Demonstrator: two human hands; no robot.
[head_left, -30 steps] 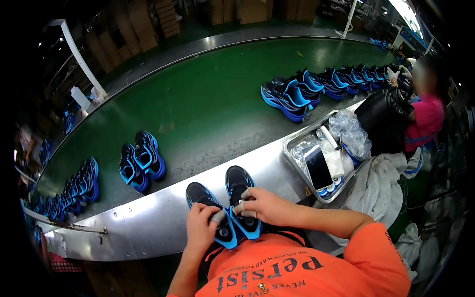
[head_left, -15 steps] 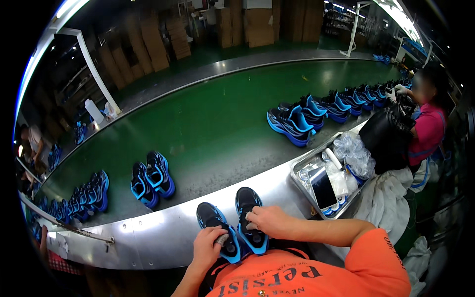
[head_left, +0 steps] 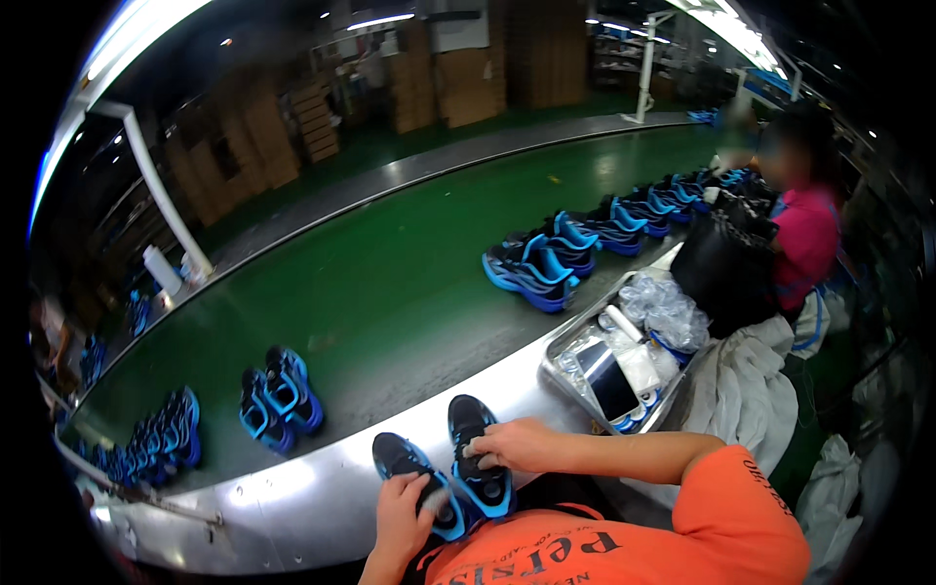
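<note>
Two black sneakers with bright blue edging stand side by side at the metal table edge, heels close against my orange shirt. My left hand [head_left: 403, 507] is closed on the left sneaker [head_left: 394, 450], its fingers bent over the tongue area. On the right sneaker [head_left: 470, 414], my right hand [head_left: 508, 446] pinches around the lacing, thumb and fingers drawn together. Grey covers show on some fingertips. Whether a lace lies between the fingers is too small to tell.
Beyond the metal ledge [head_left: 341, 466] runs a green conveyor belt [head_left: 390, 263]. A sneaker pair [head_left: 280, 398] sits on it, with rows of sneakers left and right. A metal tray [head_left: 563, 378] holds a phone [head_left: 606, 378] and clear plastic. Beside a black bag [head_left: 723, 263] is a co-worker in pink.
The whole view has shifted, so the belt, tray and co-worker appear further left and mostly lower. Both hands remain on the same two sneakers.
</note>
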